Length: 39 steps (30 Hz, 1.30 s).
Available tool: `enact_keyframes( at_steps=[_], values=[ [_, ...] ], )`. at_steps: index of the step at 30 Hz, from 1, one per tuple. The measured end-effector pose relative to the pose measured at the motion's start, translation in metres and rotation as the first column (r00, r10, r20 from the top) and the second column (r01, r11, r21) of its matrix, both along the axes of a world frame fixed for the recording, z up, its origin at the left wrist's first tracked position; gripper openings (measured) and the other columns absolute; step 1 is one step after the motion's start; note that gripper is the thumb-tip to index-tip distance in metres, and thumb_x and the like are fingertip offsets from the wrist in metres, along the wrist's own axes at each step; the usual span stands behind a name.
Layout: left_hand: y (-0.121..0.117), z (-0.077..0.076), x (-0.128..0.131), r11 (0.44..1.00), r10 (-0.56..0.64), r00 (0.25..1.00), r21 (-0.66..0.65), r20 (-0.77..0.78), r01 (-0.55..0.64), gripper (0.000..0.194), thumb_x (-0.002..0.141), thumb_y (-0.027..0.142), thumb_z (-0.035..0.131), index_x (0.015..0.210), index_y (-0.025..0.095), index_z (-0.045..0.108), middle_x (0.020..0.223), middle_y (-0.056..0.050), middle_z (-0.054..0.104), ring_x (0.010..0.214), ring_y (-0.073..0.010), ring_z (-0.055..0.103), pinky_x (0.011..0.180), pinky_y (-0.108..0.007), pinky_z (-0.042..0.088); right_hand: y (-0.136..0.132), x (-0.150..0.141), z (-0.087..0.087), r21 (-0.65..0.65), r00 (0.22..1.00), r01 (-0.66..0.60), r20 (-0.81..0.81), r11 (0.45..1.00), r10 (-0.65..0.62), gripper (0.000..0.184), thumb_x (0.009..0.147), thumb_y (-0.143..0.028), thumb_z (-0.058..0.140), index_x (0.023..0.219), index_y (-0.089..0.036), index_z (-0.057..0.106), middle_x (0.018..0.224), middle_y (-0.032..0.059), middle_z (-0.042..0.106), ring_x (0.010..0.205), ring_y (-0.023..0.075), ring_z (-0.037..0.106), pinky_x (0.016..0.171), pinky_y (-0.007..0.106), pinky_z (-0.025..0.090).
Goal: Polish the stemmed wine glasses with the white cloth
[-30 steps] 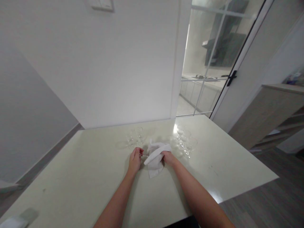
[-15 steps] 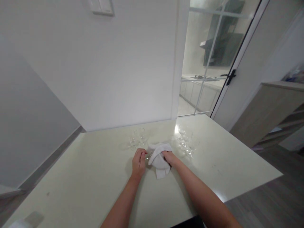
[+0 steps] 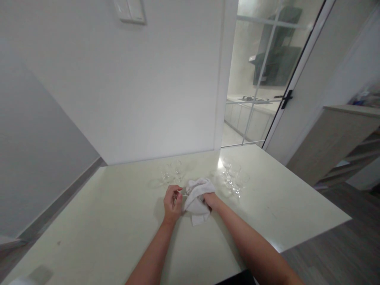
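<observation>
Over the middle of a pale table [image 3: 103,233], my left hand [image 3: 172,204] is closed around the stem end of a clear glass [image 3: 181,194]. The glass's bowl is buried in a white cloth [image 3: 196,196]. My right hand [image 3: 210,199] grips that cloth, bunched around the glass. Both hands are close together, just above the tabletop.
Two or three clear glasses [image 3: 170,172] stand behind my left hand, and a cluster of several more glasses [image 3: 234,178] stands behind my right. A wall runs along the table's far edge. A glass sliding door [image 3: 261,79] and a wooden shelf unit [image 3: 341,138] lie to the right.
My left hand has turned so its fingers curl more around the glass stem. The cloth has shifted slightly over the glass. The view moved a little.
</observation>
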<state>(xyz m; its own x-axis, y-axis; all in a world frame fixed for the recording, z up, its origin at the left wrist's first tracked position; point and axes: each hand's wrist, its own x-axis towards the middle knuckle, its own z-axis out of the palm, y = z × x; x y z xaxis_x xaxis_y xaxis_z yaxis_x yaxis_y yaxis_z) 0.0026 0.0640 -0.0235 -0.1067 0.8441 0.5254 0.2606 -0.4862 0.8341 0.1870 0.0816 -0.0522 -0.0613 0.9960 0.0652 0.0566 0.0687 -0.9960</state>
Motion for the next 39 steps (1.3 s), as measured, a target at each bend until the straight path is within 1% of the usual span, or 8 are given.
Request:
enact_keyframes(
  at_steps=[4,8,12,16,20,22,30,39],
  values=[
    [0.002,0.003,0.004,0.996,0.019,0.998,-0.083,-0.065,-0.024,0.036,0.088,0.048,0.041,0.069,0.02,0.053,0.067,-0.002,0.052,0.067,-0.0174,0.051,0.065,-0.028,0.042,-0.001,0.0,0.007,-0.008,0.997,0.076,0.016,0.997,-0.076,0.035,0.08,-0.039,0.049,0.104,-0.023,0.069,0.108,0.006,0.07,0.124,0.0222,0.051,0.114,0.043,0.026],
    [0.012,0.001,0.003,0.955,0.079,0.989,-0.293,0.124,-0.039,0.035,0.088,0.048,0.039,0.066,0.021,0.047,0.06,0.001,0.046,0.054,-0.0139,0.044,0.049,-0.024,0.035,-0.002,-0.001,0.007,0.056,1.0,0.007,0.003,0.998,-0.008,0.032,0.074,-0.036,0.057,0.1,-0.024,0.07,0.101,0.0052,0.072,0.119,0.023,0.055,0.113,0.042,0.028],
    [0.017,0.001,0.002,0.915,0.116,0.963,-0.403,0.242,-0.009,0.035,0.085,0.05,0.041,0.068,0.02,0.048,0.055,0.004,0.043,0.043,-0.0107,0.036,0.04,-0.022,0.027,0.001,-0.003,0.0,0.003,0.99,0.03,-0.138,1.0,-0.029,0.032,0.075,-0.035,0.05,0.096,-0.021,0.071,0.096,0.0059,0.073,0.114,0.0233,0.059,0.107,0.041,0.037],
    [0.015,0.002,0.003,0.915,0.12,0.954,-0.404,0.276,0.002,0.038,0.084,0.053,0.042,0.067,0.02,0.049,0.055,0.003,0.046,0.043,-0.0105,0.04,0.039,-0.021,0.027,0.001,0.0,0.0,-0.077,0.995,0.049,-0.088,0.996,-0.056,0.028,0.07,-0.03,0.053,0.089,-0.02,0.071,0.099,0.0072,0.073,0.105,0.0247,0.063,0.094,0.038,0.048],
    [0.011,0.001,0.004,0.926,0.012,0.981,-0.373,0.191,0.061,0.041,0.086,0.053,0.043,0.065,0.019,0.052,0.056,0.002,0.049,0.045,-0.0104,0.041,0.04,-0.021,0.029,-0.005,0.003,0.011,0.01,0.969,-0.246,-0.014,0.969,0.246,0.027,0.062,-0.029,0.069,0.087,-0.019,0.07,0.095,0.005,0.073,0.093,0.0226,0.067,0.093,0.038,0.049],
    [0.01,0.0,0.005,0.929,-0.034,0.987,-0.36,0.156,0.089,0.042,0.087,0.053,0.042,0.065,0.019,0.052,0.056,0.002,0.048,0.045,-0.0104,0.041,0.041,-0.021,0.029,-0.008,0.004,0.015,0.058,0.949,-0.309,-0.05,0.949,0.312,0.033,0.06,-0.032,0.073,0.09,-0.019,0.07,0.095,0.004,0.073,0.091,0.0213,0.067,0.093,0.038,0.049],
    [0.01,-0.005,0.003,0.938,-0.121,0.985,-0.312,0.122,0.154,0.042,0.087,0.055,0.044,0.067,0.018,0.052,0.06,0.002,0.047,0.05,-0.0103,0.042,0.045,-0.021,0.031,-0.001,0.008,-0.001,-0.039,0.999,-0.015,0.032,0.999,0.016,0.047,0.056,-0.035,0.079,0.1,-0.022,0.066,0.118,0.0078,0.066,0.115,0.0258,0.058,0.109,0.046,0.035],
    [0.011,-0.002,0.005,0.937,-0.106,0.989,-0.324,0.105,0.134,0.042,0.088,0.052,0.042,0.065,0.018,0.051,0.06,0.002,0.047,0.051,-0.0107,0.041,0.046,-0.021,0.03,-0.003,0.004,0.009,0.031,0.977,-0.215,-0.005,0.976,0.215,0.038,0.062,-0.052,0.073,0.083,-0.02,0.068,0.093,0.0064,0.072,0.095,0.0245,0.066,0.093,0.042,0.049]
  ],
)
